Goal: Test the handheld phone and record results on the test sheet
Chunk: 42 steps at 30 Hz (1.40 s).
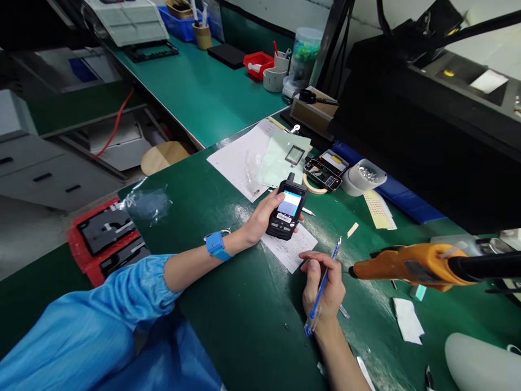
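My left hand [264,217] is wrapped round a black handheld radio [287,210] with a stubby antenna and a lit screen, its thumb at the screen's edge. A blue strap circles that wrist. Under the radio lies a small sheet of paper [291,248] with handwriting. Close to the sheet's right corner is my right hand [323,285], holding a blue pen [323,288] between its fingers. The pen slants with one end up toward the right. Part of the paper is hidden by the radio and my left hand.
An orange electric screwdriver [415,266] juts in from the right, close to my right hand. Beyond the radio are papers [244,157], a black device housing [323,172] and a white cup of small parts [363,177]. A red tray [87,266] sits at left.
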Each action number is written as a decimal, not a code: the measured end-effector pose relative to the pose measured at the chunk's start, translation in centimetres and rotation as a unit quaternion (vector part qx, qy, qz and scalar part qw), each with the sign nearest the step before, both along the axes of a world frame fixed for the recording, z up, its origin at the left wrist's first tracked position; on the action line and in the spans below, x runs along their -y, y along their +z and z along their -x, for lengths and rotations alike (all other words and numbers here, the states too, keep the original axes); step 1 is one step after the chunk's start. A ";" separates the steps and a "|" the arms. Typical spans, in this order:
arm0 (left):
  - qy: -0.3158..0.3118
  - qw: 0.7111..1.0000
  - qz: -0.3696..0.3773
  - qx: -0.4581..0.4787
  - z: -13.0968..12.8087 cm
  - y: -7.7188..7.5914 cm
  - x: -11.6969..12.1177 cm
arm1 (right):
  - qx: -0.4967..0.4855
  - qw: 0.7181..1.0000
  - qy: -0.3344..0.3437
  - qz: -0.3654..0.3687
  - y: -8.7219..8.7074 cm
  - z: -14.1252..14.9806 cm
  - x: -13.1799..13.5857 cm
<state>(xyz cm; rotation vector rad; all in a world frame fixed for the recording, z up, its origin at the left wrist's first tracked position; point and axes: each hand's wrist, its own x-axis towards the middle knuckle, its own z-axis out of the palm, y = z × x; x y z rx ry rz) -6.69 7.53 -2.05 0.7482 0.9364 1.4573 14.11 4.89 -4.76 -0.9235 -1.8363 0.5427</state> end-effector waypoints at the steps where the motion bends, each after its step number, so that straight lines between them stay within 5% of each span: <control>1: -0.004 1.000 -0.001 0.001 0.0 -0.1 0.0 | 0.007 1.000 0.003 -0.001 0.0 -0.1 0.0; 15: -0.075 0.997 -0.026 0.012 -0.1 -0.5 0.6 | -0.050 0.998 -0.010 -0.025 -0.7 0.5 -0.1; 23: -0.081 0.990 -0.020 -0.109 -1.1 -1.0 1.4 | 0.020 0.992 -0.003 -0.124 0.2 0.7 -0.2; 42: -0.135 0.968 -0.042 -0.209 -0.7 -0.7 1.5 | 0.040 0.990 0.003 -0.134 -0.2 0.5 -0.3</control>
